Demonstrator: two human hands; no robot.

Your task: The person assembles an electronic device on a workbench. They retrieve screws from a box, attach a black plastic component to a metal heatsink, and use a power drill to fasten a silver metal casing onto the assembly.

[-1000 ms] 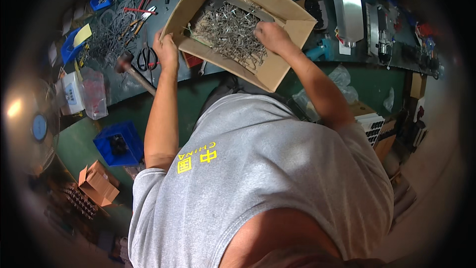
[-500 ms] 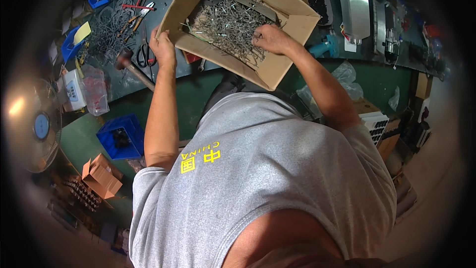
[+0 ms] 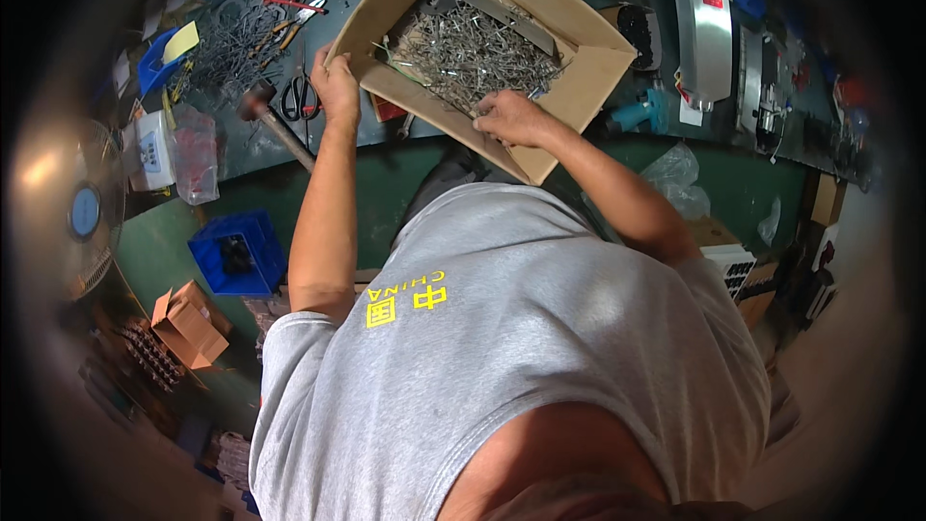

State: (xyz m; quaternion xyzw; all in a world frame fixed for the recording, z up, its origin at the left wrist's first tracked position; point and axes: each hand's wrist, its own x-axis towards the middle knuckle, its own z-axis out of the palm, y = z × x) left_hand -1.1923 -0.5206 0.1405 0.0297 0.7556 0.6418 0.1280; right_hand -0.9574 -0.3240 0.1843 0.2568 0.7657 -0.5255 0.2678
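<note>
An open cardboard box [image 3: 590, 72] is tilted at the edge of the workbench. Inside lies a heap of small thin metal pieces [image 3: 470, 43], too fine to tell their kind, with a flat grey metal strip [image 3: 511, 17] along the far side. My left hand [image 3: 337, 87] grips the box's left wall, fingers wrapped over its rim. Within the box, near its front wall, my right hand [image 3: 511, 120] is closed with fingertips bunched at the edge of the heap. Whatever those fingers pinch is too small to make out.
Left of the box lie a hammer [image 3: 275, 123], black-handled scissors [image 3: 300, 98], pliers [image 3: 303, 21] and a tangle of dark wire-like parts [image 3: 224, 46]. To the right are a teal power tool [image 3: 638, 112] and a silver metal housing [image 3: 703, 43]. A fan [image 3: 85, 209] stands far left.
My right hand has drawn back toward the box's front wall, away from the middle of the heap. The left hand keeps its grip. The whole view has shifted slightly.
</note>
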